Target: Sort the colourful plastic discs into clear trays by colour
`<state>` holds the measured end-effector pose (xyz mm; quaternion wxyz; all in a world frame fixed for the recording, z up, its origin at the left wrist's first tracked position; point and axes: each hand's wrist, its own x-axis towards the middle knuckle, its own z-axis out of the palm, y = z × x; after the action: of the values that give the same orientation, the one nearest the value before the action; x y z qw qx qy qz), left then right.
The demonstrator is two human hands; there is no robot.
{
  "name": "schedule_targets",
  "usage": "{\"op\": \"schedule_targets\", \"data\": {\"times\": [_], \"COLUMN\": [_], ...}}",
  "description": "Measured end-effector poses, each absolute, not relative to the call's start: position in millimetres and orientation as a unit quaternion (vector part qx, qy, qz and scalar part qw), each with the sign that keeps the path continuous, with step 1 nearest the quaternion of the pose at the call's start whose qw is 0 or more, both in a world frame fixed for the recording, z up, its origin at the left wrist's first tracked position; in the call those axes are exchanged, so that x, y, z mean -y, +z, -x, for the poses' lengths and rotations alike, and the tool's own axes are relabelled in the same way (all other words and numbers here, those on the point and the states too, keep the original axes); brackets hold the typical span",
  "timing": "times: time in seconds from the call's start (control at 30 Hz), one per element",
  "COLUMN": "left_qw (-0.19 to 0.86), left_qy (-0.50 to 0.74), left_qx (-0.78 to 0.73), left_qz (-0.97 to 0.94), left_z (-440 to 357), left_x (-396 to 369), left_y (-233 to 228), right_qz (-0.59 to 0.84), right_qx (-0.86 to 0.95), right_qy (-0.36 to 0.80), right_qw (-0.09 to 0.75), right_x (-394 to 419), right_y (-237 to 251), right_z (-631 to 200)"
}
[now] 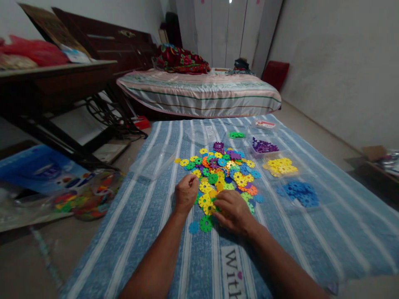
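Note:
A heap of flat plastic snowflake discs (222, 170) in yellow, green, blue, orange and purple lies on a blue striped cloth (327, 232). My left hand (186, 193) is curled into a fist at the heap's near left edge; whether it holds a disc is hidden. My right hand (233, 211) lies palm down on the near edge of the heap, fingertips on a yellow disc (208, 207). A green disc (206, 224) and a blue disc (193, 227) lie just in front of my hands.
Sorted piles sit to the right: purple discs (264, 146), yellow discs (279, 166), blue discs (298, 193), and a few green discs (237, 135) behind. A clear tray (152, 161) lies left. A bag of discs (90, 195) rests on the floor. A bed (199, 93) stands beyond.

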<state>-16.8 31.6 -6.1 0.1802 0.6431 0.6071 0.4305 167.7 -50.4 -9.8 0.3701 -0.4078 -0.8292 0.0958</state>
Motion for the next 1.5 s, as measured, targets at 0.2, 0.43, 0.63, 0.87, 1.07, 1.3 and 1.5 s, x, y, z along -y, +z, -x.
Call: {"op": "schedule_targets", "data": {"times": [0.2,0.43,0.63,0.87,1.07,1.3,1.5], "left_qw": [0.203,0.215,0.223,0.224,0.221,0.223,0.214], "left_qy": [0.413,0.406,0.395,0.389,0.378,0.378,0.370], "left_qx": [-0.620,-0.619,-0.613,-0.610,-0.612,-0.611,-0.610], "left_qz": [-0.635,-0.637,-0.647,-0.653,-0.659,-0.659,-0.668], "left_z": [17,20,20,19,18,17,17], "left_x": [-32,-34,-36,-35,-33,-32,-31], "left_y": [-10,-13,-16,-15,-14,-11,-9], "right_qz": [0.420,0.480,0.516,0.540,0.516,0.459,0.462], "right_qx": [0.866,0.827,0.802,0.782,0.780,0.837,0.842], "right_qy": [0.076,0.037,0.011,-0.004,0.002,0.066,0.084], "right_qw": [0.260,0.290,0.301,0.311,0.354,0.291,0.265], "right_x": [53,44,38,33,45,56,55], "right_y": [-8,-22,-30,-38,-27,-16,-15], "right_z": [-154,-160,-166,-173,-168,-158,-160]}}
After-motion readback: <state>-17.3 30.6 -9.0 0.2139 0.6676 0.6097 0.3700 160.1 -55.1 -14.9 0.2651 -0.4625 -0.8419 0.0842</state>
